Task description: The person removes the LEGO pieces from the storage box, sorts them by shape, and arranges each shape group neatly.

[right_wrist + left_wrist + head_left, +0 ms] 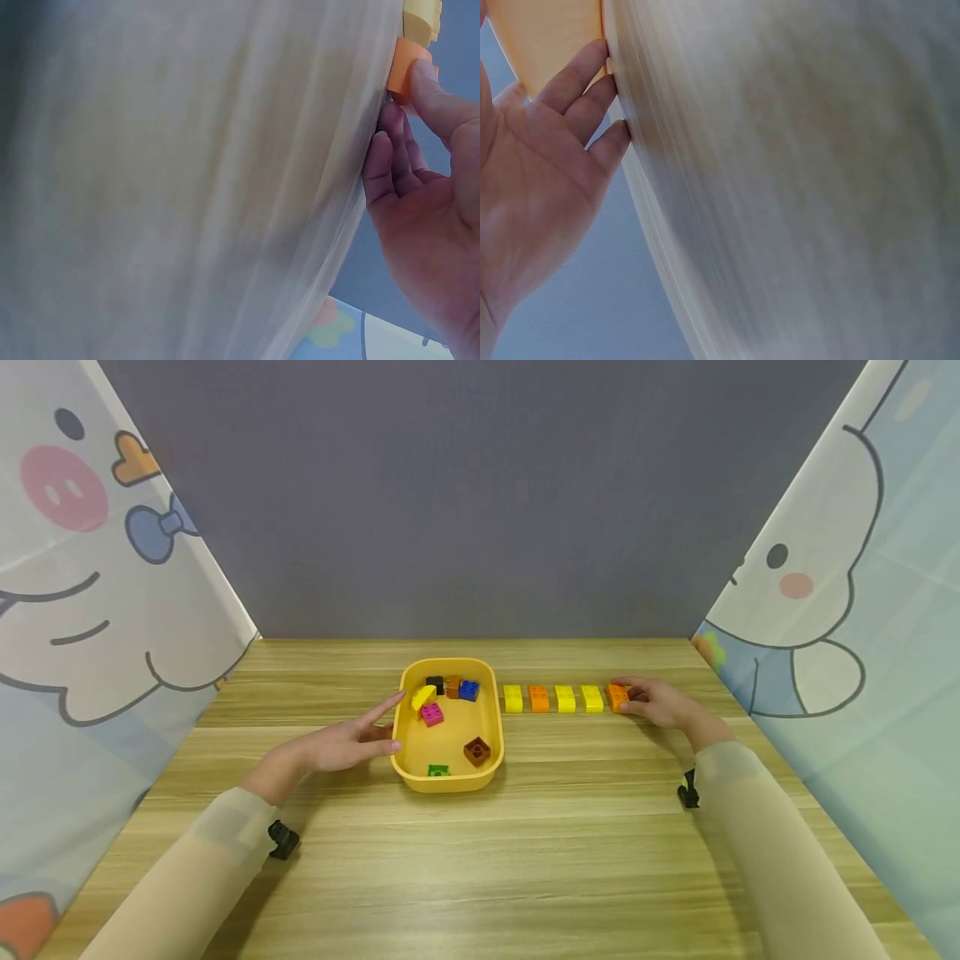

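Note:
An orange toy brick stands on the table at the right end of a row, and my right hand pinches it between thumb and fingers. In the right wrist view the thumb lies on the near side of that orange brick. Left of it in the row come a yellow brick, another yellow brick, an orange brick and a yellow brick. My left hand rests against the left side of a yellow tub, its fingers spread and fairly straight.
Inside the tub lie a blue brick, a pink brick, a brown brick, a green brick, a black brick and several others. A grey panel rises behind the wooden table; printed curtains flank both sides.

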`<state>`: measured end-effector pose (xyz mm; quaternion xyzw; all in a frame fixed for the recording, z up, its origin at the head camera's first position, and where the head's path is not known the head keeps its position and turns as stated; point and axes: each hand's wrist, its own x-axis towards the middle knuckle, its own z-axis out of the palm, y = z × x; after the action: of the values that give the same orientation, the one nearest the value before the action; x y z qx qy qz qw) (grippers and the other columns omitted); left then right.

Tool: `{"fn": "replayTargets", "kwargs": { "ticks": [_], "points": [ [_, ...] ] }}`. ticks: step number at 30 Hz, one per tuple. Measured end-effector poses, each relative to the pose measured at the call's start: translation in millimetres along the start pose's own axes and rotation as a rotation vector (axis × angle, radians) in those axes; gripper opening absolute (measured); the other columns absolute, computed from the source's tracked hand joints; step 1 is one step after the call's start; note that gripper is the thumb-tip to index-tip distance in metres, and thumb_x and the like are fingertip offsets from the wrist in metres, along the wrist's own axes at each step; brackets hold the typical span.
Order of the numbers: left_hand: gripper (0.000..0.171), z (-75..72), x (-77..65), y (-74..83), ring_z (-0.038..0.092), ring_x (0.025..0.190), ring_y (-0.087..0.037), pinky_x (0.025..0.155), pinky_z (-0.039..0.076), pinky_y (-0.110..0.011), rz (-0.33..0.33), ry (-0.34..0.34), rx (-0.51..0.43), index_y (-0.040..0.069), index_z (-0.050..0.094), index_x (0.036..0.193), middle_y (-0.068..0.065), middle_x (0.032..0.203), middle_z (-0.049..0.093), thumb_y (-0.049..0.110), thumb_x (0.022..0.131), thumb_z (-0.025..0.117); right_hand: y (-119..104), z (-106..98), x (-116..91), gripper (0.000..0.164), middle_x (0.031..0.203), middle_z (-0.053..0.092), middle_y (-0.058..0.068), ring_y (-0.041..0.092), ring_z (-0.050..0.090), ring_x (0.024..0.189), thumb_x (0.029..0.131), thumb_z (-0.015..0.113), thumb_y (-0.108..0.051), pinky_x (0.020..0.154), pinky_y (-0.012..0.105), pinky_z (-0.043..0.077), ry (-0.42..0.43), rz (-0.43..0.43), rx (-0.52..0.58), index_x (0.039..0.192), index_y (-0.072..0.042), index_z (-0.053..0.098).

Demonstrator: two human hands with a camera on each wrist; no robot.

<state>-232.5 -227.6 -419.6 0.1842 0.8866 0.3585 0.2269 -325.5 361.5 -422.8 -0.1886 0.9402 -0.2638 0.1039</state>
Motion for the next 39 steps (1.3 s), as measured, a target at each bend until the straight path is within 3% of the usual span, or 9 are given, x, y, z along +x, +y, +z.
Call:
{"fn": "replayTargets", "kwargs": {
  "ticks": [13,19,22,26,29,31,36,39],
  "points": [
    [0.094,-0.7,-1.4,1.8,0.035,0.162,-0.053,0.129,0.025,-0.078,-0.008,-0.002,-0.009,0.051,-0.003,0.174,-0.024,0.176,0.036,0.063,0.107,0.062,1,0,0,0.058,0.149,0.056,0.04,0.056,0.059,0.135,0.113,0.063,-0.016,0.116,0.071,0.047,-0.025,-0.057,-0.001,0.162,0.008,0.044],
    [0.094,-1.3,-1.6,1.5,0.034,0.163,-0.052,0.129,0.023,-0.079,-0.002,-0.002,-0.009,0.051,-0.004,0.174,-0.022,0.177,0.035,0.062,0.108,0.062,1,0,1,0.059,0.143,0.06,0.039,0.053,0.061,0.13,0.113,0.063,-0.017,0.113,0.07,0.048,-0.021,-0.058,-0.015,0.163,0.007,0.043],
    [0.094,-1.2,-1.4,1.2,0.034,0.163,-0.052,0.129,0.023,-0.078,0.002,-0.004,-0.01,0.05,-0.004,0.174,-0.022,0.178,0.033,0.062,0.108,0.062,2,0,1,0.061,0.139,0.061,0.038,0.051,0.063,0.126,0.113,0.062,-0.017,0.109,0.064,0.052,-0.022,-0.054,0.007,0.164,0.007,0.04],
    [0.094,-0.9,-0.6,1.1,0.034,0.163,-0.051,0.13,0.024,-0.077,0.006,-0.005,-0.014,0.051,-0.004,0.174,-0.023,0.178,0.032,0.061,0.108,0.062,3,-3,-1,0.064,0.141,0.056,0.038,0.049,0.065,0.124,0.114,0.061,-0.017,0.093,0.046,0.058,-0.022,-0.027,0.067,0.168,0.004,0.035],
    [0.094,-0.9,-0.3,1.7,0.033,0.163,-0.051,0.13,0.023,-0.077,0.003,-0.006,-0.017,0.051,-0.004,0.174,-0.022,0.178,0.032,0.061,0.108,0.062,3,-7,-3,0.063,0.144,0.051,0.037,0.044,0.066,0.117,0.114,0.061,-0.015,0.083,0.036,0.056,0.014,-0.023,0.115,0.169,0.001,0.034],
    [0.093,-0.7,-0.1,2.1,0.032,0.163,-0.052,0.13,0.023,-0.077,0.001,-0.005,-0.015,0.052,-0.004,0.174,-0.022,0.178,0.032,0.062,0.108,0.062,1,-10,-5,0.061,0.145,0.051,0.037,0.042,0.065,0.114,0.114,0.06,-0.013,0.082,0.034,0.055,0.049,-0.041,0.134,0.168,0.001,0.037],
    [0.093,-0.4,-0.4,1.8,0.032,0.163,-0.052,0.13,0.023,-0.078,-0.003,-0.005,-0.014,0.052,-0.004,0.174,-0.022,0.178,0.033,0.062,0.108,0.061,-15,-13,-4,0.055,0.146,0.057,0.033,0.04,0.065,0.117,0.113,0.062,-0.016,0.091,0.04,0.053,0.109,-0.076,0.119,0.164,-0.003,0.047],
    [0.094,-0.4,-1.0,1.4,0.033,0.163,-0.052,0.13,0.023,-0.077,-0.007,-0.005,-0.02,0.052,-0.004,0.174,-0.022,0.177,0.034,0.062,0.108,0.062,-30,-8,0,0.054,0.145,0.06,0.03,0.037,0.064,0.115,0.112,0.065,-0.017,0.091,0.036,0.053,0.129,-0.086,0.129,0.162,-0.005,0.051]
  ]
}}
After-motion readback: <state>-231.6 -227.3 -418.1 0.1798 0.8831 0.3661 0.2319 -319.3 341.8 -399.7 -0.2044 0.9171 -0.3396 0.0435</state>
